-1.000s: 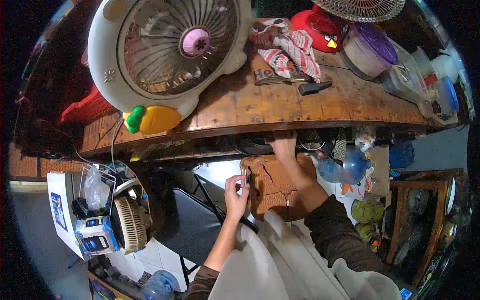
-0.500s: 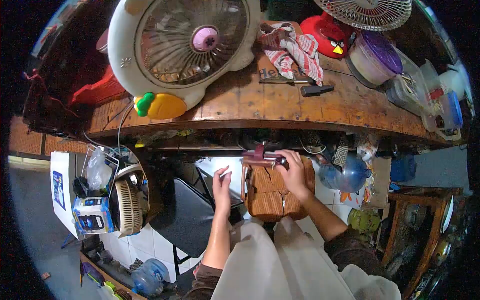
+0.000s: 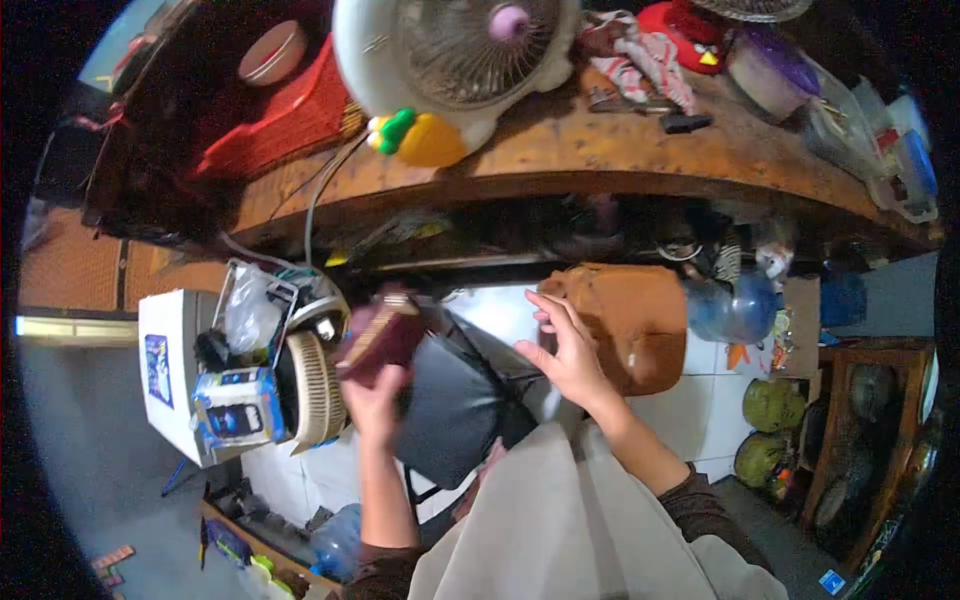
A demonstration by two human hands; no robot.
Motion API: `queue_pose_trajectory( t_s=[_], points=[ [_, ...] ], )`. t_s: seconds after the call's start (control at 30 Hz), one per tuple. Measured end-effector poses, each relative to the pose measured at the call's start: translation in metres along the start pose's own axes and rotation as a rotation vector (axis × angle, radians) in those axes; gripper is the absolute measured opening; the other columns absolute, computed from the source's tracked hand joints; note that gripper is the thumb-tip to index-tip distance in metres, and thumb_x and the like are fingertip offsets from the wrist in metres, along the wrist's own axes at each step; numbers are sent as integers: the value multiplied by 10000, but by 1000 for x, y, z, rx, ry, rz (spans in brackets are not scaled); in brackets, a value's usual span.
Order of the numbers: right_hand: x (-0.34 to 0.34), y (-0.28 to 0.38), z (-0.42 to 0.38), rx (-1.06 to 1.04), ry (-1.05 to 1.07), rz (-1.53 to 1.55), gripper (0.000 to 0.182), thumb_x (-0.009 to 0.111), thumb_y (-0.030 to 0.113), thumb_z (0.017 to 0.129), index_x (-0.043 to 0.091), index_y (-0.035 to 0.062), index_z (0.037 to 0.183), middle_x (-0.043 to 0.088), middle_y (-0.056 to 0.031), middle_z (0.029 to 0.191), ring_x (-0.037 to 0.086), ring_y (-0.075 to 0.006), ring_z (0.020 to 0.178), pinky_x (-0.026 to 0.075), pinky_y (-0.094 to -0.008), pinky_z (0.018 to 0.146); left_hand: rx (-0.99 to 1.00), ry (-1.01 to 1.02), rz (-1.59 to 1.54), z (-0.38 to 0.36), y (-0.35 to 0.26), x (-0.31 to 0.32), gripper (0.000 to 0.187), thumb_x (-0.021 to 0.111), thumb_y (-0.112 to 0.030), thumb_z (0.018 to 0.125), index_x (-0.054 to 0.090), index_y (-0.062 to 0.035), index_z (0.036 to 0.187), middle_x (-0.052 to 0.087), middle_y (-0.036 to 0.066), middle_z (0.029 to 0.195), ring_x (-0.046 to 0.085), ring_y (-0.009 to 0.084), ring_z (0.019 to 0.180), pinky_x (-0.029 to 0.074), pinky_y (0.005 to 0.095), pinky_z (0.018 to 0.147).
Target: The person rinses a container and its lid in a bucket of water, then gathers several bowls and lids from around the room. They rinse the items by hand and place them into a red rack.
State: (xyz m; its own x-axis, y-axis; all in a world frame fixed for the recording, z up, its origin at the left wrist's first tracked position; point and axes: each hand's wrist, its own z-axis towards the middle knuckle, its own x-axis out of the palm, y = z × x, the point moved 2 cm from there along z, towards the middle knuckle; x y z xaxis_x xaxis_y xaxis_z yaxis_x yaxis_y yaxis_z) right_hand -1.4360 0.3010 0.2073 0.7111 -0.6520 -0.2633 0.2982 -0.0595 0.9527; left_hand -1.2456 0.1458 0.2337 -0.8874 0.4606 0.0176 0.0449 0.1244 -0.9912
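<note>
A maroon wallet (image 3: 385, 338), smeared by motion, is in my left hand (image 3: 376, 408), out to the left above a black chair (image 3: 455, 410). My fingers are closed around its lower side, and a pale strip shows along its upper part. Nothing is in my right hand (image 3: 572, 365); its fingers are stretched out and apart. That hand hovers just left of a brown seat (image 3: 640, 325), in front of my lap.
Across the front runs a wooden table (image 3: 560, 150) with a fan (image 3: 460, 60), a red basket (image 3: 280, 120) and a hammer head (image 3: 686, 123). Left of me stand a blue box (image 3: 238, 405) and a cream fan cage (image 3: 315, 390). Blue water jugs (image 3: 735, 305) are at right.
The maroon wallet has passed from my right hand to my left and moved left, away from above the brown seat. My right hand is now open. The view has turned left.
</note>
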Motion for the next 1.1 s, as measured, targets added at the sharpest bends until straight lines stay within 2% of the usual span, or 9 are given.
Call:
queue_pose_trajectory(
  t_s=[0.23,0.4,0.6,0.67,0.73,0.8,0.97,1.07,1.1],
  points=[
    [69,-5,-41,246,131,183,325,594,120,744,508,53,1050,532,-93,948,550,-197,798,452,-294,706,114,-67,-191,-16,-34,-158,598,560,-127,731,266,-85,1250,384,119,1199,430,276,1064,467,403,780],
    [96,28,-40,162,240,172,285,589,98,736,517,59,1010,537,-94,942,561,-202,787,457,-293,691,110,-490,-165,-19,-36,-182,497,475,-348,811,347,-102,1223,438,96,1160,455,230,1032,455,389,799],
    [76,6,-65,58,214,-156,278,576,139,744,509,94,1010,516,-106,953,535,-275,849,447,-350,721,322,-1126,134,50,-79,-322,497,410,-346,824,437,91,1060,510,172,1032,510,275,878,460,384,725],
    [60,-10,-87,64,202,-342,278,559,172,747,512,115,1016,512,-96,934,524,-280,868,443,-347,722,438,-838,21,71,-99,-352,396,443,-270,811,516,54,1028,554,146,977,533,277,842,455,334,723],
    [42,-25,-115,222,180,-356,265,561,148,732,537,89,989,524,-107,942,504,-271,911,415,-341,785,871,-347,1068,97,-117,-439,323,452,-201,790,549,48,972,568,157,943,552,295,833,477,333,716],
    [30,-45,-143,314,210,-539,264,546,163,741,518,80,990,505,-106,926,517,-287,857,436,-364,738,536,-1371,-34,91,-112,-465,330,537,-152,755,498,108,954,537,146,953,573,228,755,508,336,545],
    [29,-53,-186,496,304,-793,266,551,149,716,523,48,960,513,-118,932,492,-285,926,417,-357,793,703,-1153,1461,102,-95,-576,364,527,-192,800,476,102,1008,547,154,963,554,214,883,467,321,756],
    [32,-56,-196,456,358,-835,271,546,128,706,522,51,965,512,-110,936,496,-284,919,416,-361,794,208,-443,545,141,-27,-666,340,427,-152,851,442,23,1143,504,162,1103,501,231,1003,369,320,894],
    [31,-44,-190,509,359,-844,269,549,116,689,531,55,951,513,-106,932,499,-281,912,420,-365,784,361,-413,603,140,-17,-649,349,421,-146,850,429,15,1159,481,163,1135,474,226,1037,337,320,921]
  ],
)
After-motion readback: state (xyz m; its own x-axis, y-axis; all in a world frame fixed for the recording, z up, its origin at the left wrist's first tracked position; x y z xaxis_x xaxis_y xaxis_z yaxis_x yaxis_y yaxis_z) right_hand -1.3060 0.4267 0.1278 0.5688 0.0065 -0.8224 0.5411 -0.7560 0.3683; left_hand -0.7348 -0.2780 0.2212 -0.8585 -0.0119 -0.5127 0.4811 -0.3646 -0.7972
